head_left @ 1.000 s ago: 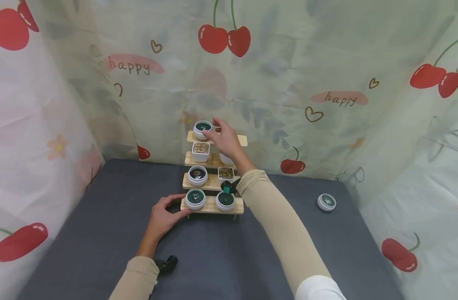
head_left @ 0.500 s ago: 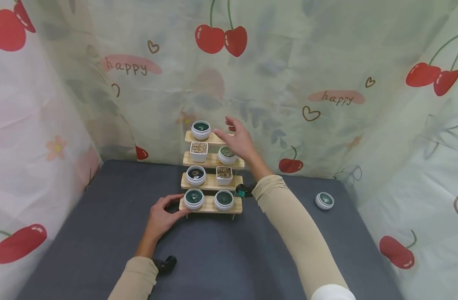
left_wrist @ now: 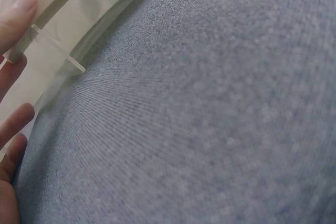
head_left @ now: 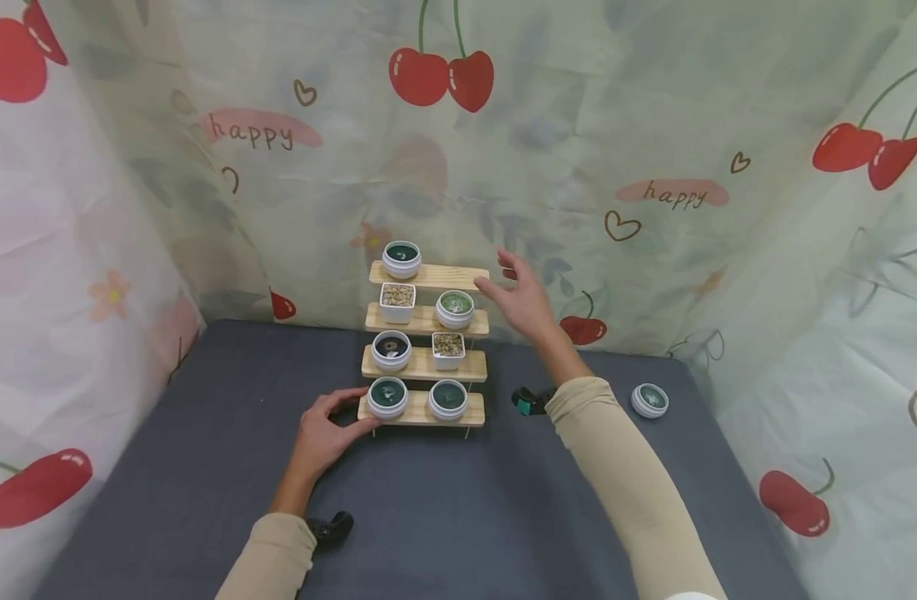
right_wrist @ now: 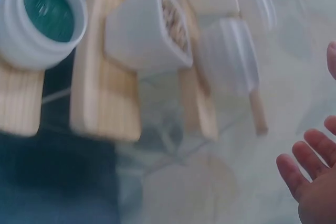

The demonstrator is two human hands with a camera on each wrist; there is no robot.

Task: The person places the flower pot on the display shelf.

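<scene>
A stepped wooden display stand (head_left: 421, 421) rises in several tiers and carries small white pots. My left hand (head_left: 325, 437) grips the left end of its lowest board; in the left wrist view the thumb (left_wrist: 18, 19) and a finger lie on either side of the board's end. My right hand (head_left: 524, 302) hovers just right of the top board, holding nothing, its fingers spread from the thumb. On the top board one green-filled round pot (head_left: 402, 260) sits at the left. Below it stand a square pot of pebbles (head_left: 398, 303) and a pale-green round pot (head_left: 454, 309).
The third tier bears a dark-filled pot (head_left: 392, 351) and a square pebble pot (head_left: 448, 351). Two green pots (head_left: 388, 398) stand on the lowest board. Another round pot (head_left: 649, 401) lies on the grey tabletop (head_left: 428, 517) at right. Cherry-print cloth (head_left: 533, 175) hangs behind.
My right hand has left the green pot on the top board and moved right, past the board's end. The left hand keeps its place on the stand.
</scene>
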